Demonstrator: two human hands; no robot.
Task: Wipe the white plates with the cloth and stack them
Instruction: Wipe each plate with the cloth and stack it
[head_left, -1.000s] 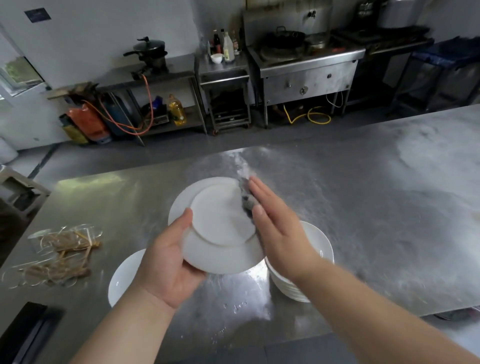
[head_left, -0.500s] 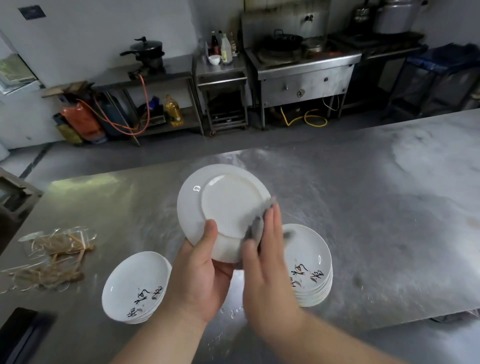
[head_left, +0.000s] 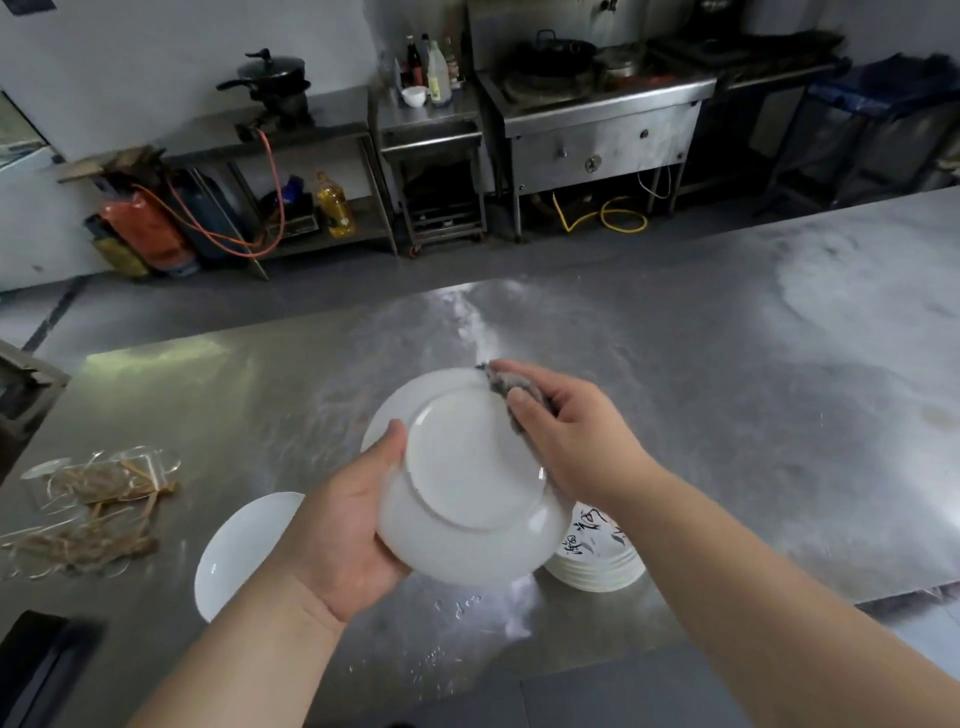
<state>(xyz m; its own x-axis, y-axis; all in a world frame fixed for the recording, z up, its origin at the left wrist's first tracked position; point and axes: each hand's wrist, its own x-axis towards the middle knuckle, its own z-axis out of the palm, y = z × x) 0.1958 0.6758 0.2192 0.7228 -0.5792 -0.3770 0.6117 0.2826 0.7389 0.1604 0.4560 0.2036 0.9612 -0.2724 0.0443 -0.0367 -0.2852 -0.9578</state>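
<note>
You are clamping your left hand (head_left: 343, 540) on the near rim of a white plate (head_left: 467, 483), thumb lying over the edge and fingers hidden beneath, so the plate is tilting up off the desk (head_left: 727, 415) with its underside and foot ring facing you. Your right hand (head_left: 566, 431) is closing on a grey cloth (head_left: 511, 387) and pressing it against the plate's far right rim, thumb on top; holding the plate in the air is probably leaving the back free for wiping.

Just under your right wrist a stack (head_left: 597, 558) of plates with dark lettering is sitting on the desk, likely the pile you are drawing from or adding to; which one cannot be told. On the other side, near your left forearm, a single plate (head_left: 244, 545) is lying face up, apart from the stack. Water drops are showing on the steel in front of you, and a bundle (head_left: 88, 514) of clear wrap with brown strips is resting well to the left.
</note>
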